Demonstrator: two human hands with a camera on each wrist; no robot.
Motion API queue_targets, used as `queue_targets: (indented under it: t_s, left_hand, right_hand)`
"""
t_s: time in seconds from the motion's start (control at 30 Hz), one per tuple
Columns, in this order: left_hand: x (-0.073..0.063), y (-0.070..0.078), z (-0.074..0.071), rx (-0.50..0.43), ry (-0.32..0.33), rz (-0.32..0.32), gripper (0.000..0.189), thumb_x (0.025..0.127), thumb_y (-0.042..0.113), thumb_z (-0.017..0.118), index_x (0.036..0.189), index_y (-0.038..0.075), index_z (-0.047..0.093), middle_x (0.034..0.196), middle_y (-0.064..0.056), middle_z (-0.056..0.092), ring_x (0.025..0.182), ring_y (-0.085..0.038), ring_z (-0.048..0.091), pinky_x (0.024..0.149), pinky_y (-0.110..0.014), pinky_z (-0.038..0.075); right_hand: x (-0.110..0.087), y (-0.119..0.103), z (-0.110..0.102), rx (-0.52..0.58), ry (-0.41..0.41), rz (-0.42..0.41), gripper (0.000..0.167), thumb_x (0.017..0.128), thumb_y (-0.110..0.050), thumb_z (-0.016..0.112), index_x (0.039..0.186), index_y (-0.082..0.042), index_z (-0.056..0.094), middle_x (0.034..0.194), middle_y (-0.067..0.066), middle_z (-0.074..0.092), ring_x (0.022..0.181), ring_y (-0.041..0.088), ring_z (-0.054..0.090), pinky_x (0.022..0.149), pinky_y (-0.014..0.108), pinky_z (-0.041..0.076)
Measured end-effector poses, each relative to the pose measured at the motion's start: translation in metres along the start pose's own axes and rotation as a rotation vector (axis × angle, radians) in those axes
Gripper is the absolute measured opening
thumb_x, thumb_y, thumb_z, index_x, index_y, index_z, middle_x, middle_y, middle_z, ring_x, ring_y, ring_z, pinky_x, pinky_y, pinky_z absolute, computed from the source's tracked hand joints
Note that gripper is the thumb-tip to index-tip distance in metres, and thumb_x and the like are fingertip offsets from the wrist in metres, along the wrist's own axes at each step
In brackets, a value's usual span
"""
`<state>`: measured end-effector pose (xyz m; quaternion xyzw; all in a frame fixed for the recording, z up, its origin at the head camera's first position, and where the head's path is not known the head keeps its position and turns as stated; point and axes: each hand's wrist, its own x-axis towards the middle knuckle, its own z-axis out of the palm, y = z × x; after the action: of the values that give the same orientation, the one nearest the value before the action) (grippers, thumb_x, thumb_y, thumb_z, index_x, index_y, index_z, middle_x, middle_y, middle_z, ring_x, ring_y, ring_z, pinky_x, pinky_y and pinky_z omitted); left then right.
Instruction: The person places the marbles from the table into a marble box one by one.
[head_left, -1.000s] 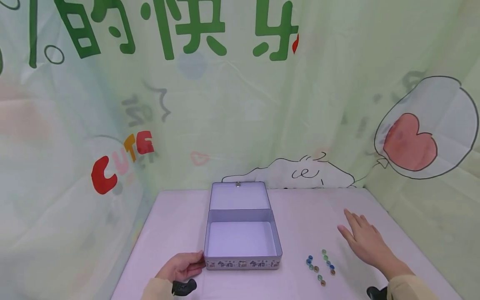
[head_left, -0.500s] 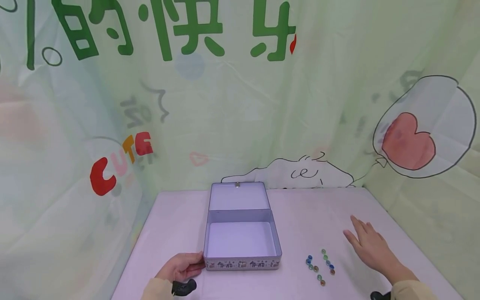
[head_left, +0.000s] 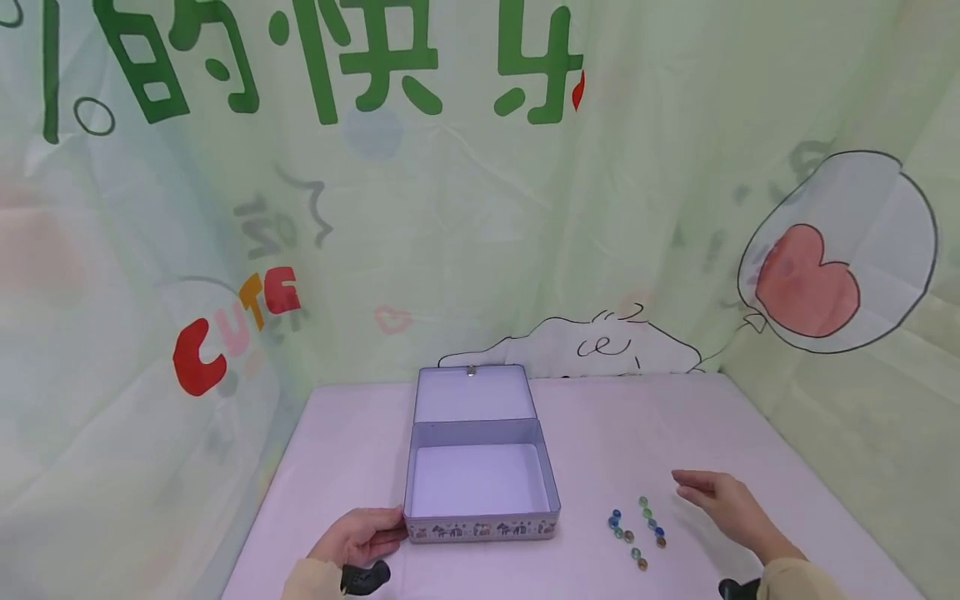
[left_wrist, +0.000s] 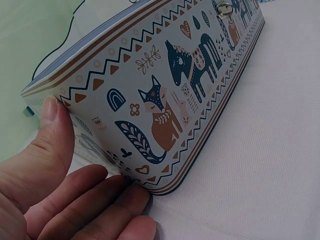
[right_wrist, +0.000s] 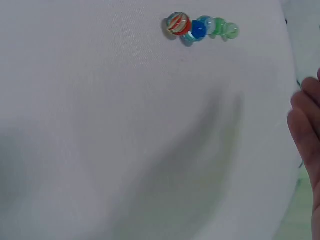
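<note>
Right hand [head_left: 729, 505], fingers extended and empty, hangs near small multicoloured glass marbles [head_left: 628, 536] on the pale tabletop [head_left: 360, 450]; pinch from above to limit rolling. Left hand [head_left: 358, 536] grips the open rectangular patterned metal box [head_left: 482, 529]; brace it lightly.

Well above the fingers [head_left: 384, 535] of the left hand [head_left: 358, 537], the cloth backdrop [head_left: 480, 200] bears large green characters [head_left: 388, 61], "的快乐". Up and left from those fingers, coloured letters [head_left: 240, 323] spell "CUTE"; the faint grey reversed marks [head_left: 262, 242] above cannot be read.
</note>
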<state>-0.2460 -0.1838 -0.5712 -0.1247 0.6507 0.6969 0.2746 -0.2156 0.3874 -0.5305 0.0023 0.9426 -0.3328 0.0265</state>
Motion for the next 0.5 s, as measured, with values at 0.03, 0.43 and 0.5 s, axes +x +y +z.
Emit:
queue_targets:
  t_s: [0.03, 0.43, 0.5]
  left_hand:
    - [0.000, 0.001, 0.000, 0.001, 0.000, 0.000, 0.034, 0.098, 0.017, 0.070, 0.120, -0.009, 0.069, 0.103, -0.014, 0.079, 0.093, -0.016, 0.074, 0.091, -0.038, 0.062]
    - [-0.004, 0.001, -0.001, 0.015, -0.022, 0.008, 0.030, 0.099, 0.015, 0.068, 0.118, -0.009, 0.070, 0.100, -0.012, 0.079, 0.091, -0.015, 0.074, 0.091, -0.037, 0.062]
    - [-0.004, 0.001, 0.000, 0.018, -0.027, 0.013, 0.032, 0.099, 0.016, 0.068, 0.119, -0.009, 0.070, 0.101, -0.012, 0.079, 0.091, -0.015, 0.074, 0.091, -0.037, 0.062]
  right_hand:
    - [0.004, 0.004, 0.005, 0.048, -0.012, 0.022, 0.042, 0.100, -0.020, 0.067, 0.130, 0.008, 0.063, 0.126, 0.027, 0.069, 0.112, 0.038, 0.070, 0.086, 0.040, 0.062]
    - [0.036, 0.036, 0.042, 0.154, -0.087, 0.082, 0.031, 0.088, -0.012, 0.079, 0.116, 0.000, 0.075, 0.113, 0.013, 0.077, 0.101, 0.019, 0.073, 0.087, 0.034, 0.061]
    - [0.038, 0.030, 0.039, 0.114, -0.104, 0.084, 0.029, 0.086, -0.010, 0.080, 0.113, 0.000, 0.075, 0.109, 0.013, 0.078, 0.099, 0.021, 0.073, 0.087, 0.039, 0.061]
